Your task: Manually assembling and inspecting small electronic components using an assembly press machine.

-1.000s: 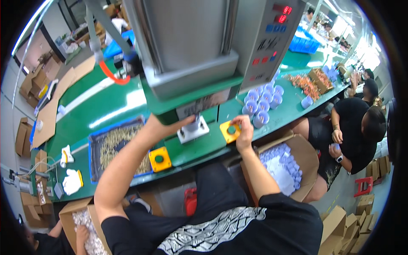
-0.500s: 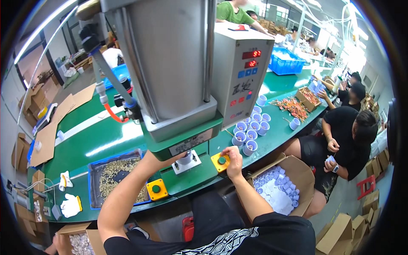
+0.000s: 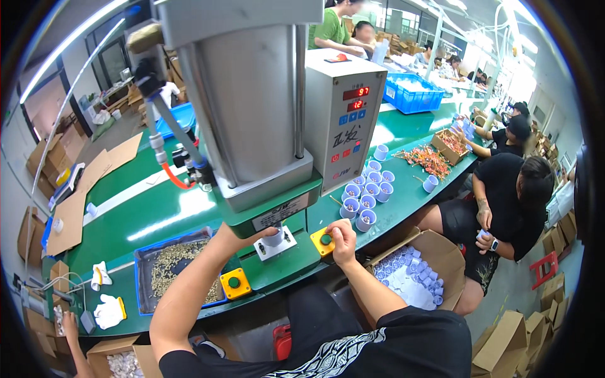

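Note:
The head of a pneumatic press (image 3: 249, 107) stands over a white metal base plate (image 3: 283, 249). A pale lilac plastic cup (image 3: 273, 239) sits between press head and plate. My left hand (image 3: 242, 234) reaches under the press head from the left and grips the cup's side; the head hides most of its fingers. At the yellow button box (image 3: 322, 242) on the right, my right hand (image 3: 343, 242) is curled closed beside the green button (image 3: 326, 239). Whatever its fingers may hold is hidden. Nearer my left forearm is a second yellow button box (image 3: 235, 284).
A blue tray of small brass-coloured parts (image 3: 179, 268) lies left. Several filled lilac cups (image 3: 367, 192) stand right, above a carton of cups (image 3: 409, 274). White gloves (image 3: 110, 311) lie far left. A co-worker in black (image 3: 513, 201) sits at right; another person's arm (image 3: 74, 346) enters lower left.
The whole view has shifted slightly. Both my hands stay at the cup and the right button box. At lower left, another person's hand has moved up; the seated co-worker's hands have shifted a little.

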Tool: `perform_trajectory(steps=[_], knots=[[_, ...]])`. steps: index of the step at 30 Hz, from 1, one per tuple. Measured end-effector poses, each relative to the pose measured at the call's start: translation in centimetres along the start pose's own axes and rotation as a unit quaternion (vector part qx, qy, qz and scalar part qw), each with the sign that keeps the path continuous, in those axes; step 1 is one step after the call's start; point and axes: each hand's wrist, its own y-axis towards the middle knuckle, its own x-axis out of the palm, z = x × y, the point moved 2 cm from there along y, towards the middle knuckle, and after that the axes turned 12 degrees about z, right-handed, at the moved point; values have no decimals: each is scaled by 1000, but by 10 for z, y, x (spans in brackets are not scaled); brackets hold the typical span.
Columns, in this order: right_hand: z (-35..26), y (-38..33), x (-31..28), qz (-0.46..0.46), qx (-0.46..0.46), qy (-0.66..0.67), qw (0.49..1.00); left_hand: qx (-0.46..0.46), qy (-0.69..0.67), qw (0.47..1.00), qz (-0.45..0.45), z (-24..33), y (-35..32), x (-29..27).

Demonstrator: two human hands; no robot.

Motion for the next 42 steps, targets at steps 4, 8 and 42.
perform_trajectory(steps=[4, 8, 42], knots=[[-1, 5, -3, -28, -77, -27, 996, -12, 33, 999, -6, 38, -4, -13], [-1, 5, -1, -44, -47, -11, 998, 41, 183, 982, -16, 29, -88, -40], [18, -3, 0, 23, -82, -62, 994, -148, 255, 955, -22, -56, -223, -89]])
